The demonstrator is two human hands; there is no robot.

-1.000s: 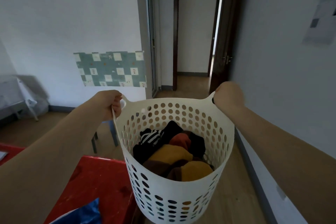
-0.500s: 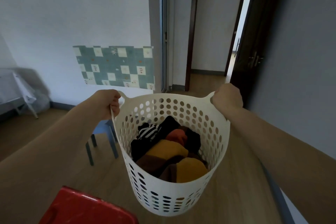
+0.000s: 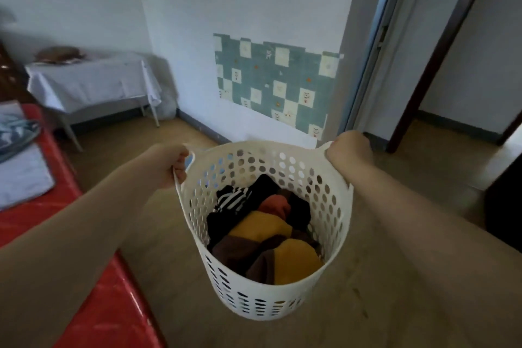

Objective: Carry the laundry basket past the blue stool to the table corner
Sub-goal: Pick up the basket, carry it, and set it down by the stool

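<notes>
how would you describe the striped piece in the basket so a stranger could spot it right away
Start at the white perforated laundry basket held between the left hand and right hand. Look inside, at the far left of the clothes pile. The black-and-white striped garment lies there, the only patterned piece among plain black, rust, brown and mustard ones.

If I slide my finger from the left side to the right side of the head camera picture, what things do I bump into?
Red shiny table → small table with a white cloth → left hand → white plastic laundry basket with round holes → right hand → dark brown wooden door frame.
</notes>
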